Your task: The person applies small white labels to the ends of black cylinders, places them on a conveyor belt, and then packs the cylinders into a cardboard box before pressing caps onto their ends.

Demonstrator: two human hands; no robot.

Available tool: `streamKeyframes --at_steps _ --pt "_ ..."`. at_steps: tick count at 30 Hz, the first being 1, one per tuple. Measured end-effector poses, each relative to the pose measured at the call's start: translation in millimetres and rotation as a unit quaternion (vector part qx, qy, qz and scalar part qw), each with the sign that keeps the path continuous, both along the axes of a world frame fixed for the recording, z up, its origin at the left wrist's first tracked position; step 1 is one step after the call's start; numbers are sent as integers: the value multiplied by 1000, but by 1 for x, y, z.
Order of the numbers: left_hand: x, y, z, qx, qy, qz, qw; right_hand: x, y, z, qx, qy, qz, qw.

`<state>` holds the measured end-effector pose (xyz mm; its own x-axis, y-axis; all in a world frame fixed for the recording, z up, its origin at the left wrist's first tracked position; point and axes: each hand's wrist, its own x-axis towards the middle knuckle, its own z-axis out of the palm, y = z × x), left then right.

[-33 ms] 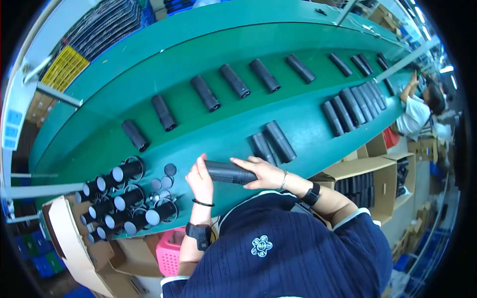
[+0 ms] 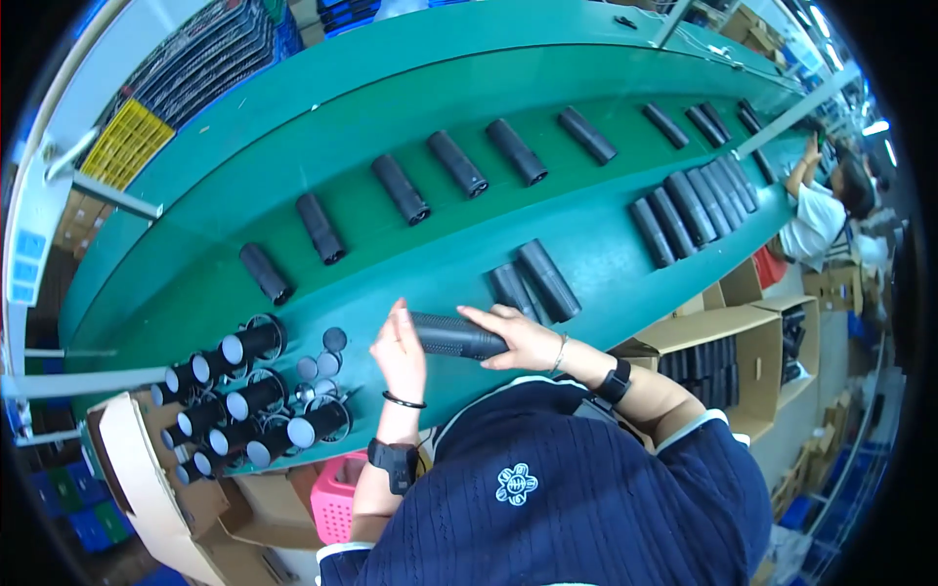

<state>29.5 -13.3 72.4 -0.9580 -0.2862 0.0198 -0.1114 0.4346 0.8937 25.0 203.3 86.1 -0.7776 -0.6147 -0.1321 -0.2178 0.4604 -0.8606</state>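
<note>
Between my two hands lies a black cylindrical tube [image 2: 451, 337] with a perforated, textured side, held roughly level above the green bench. My left hand [image 2: 399, 354] closes around its left end, which the fingers partly hide. At the other end my right hand [image 2: 525, 342] grips the tube, thumb and fingers along its side. Just beyond the right hand, two similar black tubes [image 2: 550, 280] rest on the bench. Several small round caps [image 2: 330, 364], dark and grey, lie left of my left hand.
Several black cylinders with pale round ends [image 2: 252, 397] cluster at left, beside an open cardboard box [image 2: 132, 469]. Spaced tubes [image 2: 401, 188] line the far green strip. More tubes [image 2: 692, 208] sit side by side at right, near a co-worker [image 2: 819, 225]. A pink basket [image 2: 332, 503] stands below.
</note>
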Motion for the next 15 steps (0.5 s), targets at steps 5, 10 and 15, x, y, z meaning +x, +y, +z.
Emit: streamKeyframes --at_steps 5,10,15 --pt "-10 52 19 -81 171 -113 975 -38 70 -20 58 186 -126 973" --pt "-8 76 -53 161 -86 -151 971 -119 177 -48 6 139 -378 915" --pt "-28 112 -100 -38 -163 -137 976 -199 230 -81 29 108 -415 903"
